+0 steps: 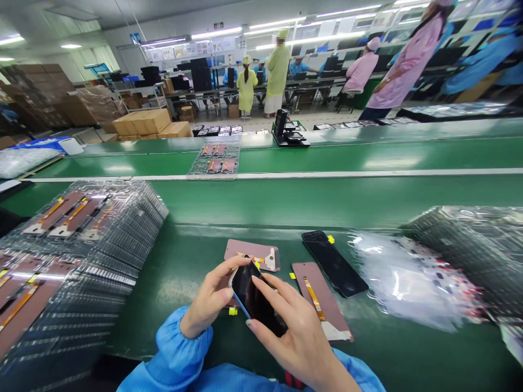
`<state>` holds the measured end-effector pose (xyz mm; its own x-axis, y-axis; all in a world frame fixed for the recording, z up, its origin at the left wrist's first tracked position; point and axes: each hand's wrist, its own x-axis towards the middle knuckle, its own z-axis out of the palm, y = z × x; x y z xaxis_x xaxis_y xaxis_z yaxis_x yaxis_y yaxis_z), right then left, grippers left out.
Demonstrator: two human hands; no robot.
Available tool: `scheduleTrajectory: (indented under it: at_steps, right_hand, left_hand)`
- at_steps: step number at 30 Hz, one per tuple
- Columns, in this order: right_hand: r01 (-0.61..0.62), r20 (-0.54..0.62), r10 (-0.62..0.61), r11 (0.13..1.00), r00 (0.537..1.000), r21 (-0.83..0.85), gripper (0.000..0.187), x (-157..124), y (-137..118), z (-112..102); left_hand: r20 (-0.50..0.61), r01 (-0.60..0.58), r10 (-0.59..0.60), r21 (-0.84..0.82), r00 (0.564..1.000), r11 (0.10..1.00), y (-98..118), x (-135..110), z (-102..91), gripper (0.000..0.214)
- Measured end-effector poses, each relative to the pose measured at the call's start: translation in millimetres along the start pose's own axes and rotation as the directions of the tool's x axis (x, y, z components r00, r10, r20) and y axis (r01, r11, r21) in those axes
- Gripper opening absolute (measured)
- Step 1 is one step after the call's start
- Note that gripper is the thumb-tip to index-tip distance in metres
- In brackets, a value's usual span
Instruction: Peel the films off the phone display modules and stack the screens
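Note:
A dark phone screen [261, 307] is tilted between my two hands above the green bench. My left hand [210, 294] grips its upper left edge, thumb in front and fingers behind. The fingers of my right hand [292, 326] lie over its face and right edge, with the thumb at the lower edge. Just beyond lies a brown-backed screen panel [245, 250] with an orange flex cable. Another brown-backed panel [316, 305] rests right of my right hand. Black screens [335, 264] lie beside it, with a yellow tab on one.
Tall stacks of clear trays [122, 239] holding panels stand at left. Clear plastic film pieces [412, 277] and more stacked trays [482, 250] are at right. Across the belt sit a tray of panels [216, 158] and a black fixture [288, 130]. Several people work in the background.

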<state>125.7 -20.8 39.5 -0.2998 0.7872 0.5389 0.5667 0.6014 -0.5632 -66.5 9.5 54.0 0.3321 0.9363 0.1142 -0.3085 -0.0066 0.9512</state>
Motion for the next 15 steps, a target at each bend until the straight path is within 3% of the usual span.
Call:
scheduleTrajectory:
  at_steps: [2,5,9,15]
  right_hand:
    - [0.011,-0.001,-0.011,1.000,1.000,0.004,0.052,0.0,0.0,-0.4]
    - [0.027,0.001,-0.027,0.999,1.000,0.022,0.051,-0.4,-0.2,-1.2]
    - [0.054,-0.005,-0.054,0.998,0.999,0.031,0.052,-2.0,0.2,-2.1]
    - [0.078,-0.010,-0.077,0.995,0.997,0.056,0.053,-3.2,1.5,-2.2]
  left_hand:
    - [0.070,0.008,-0.006,-0.034,0.998,0.999,1.4,0.0,-1.1,0.068]
    - [0.063,0.041,-0.037,-0.064,0.997,0.997,-0.1,0.1,-2.8,0.086]
    - [0.053,0.129,-0.124,-0.098,0.991,0.987,-2.4,-0.5,-5.8,0.090]
    - [0.100,0.124,-0.113,-0.113,0.989,0.986,0.1,-0.2,-6.2,0.089]
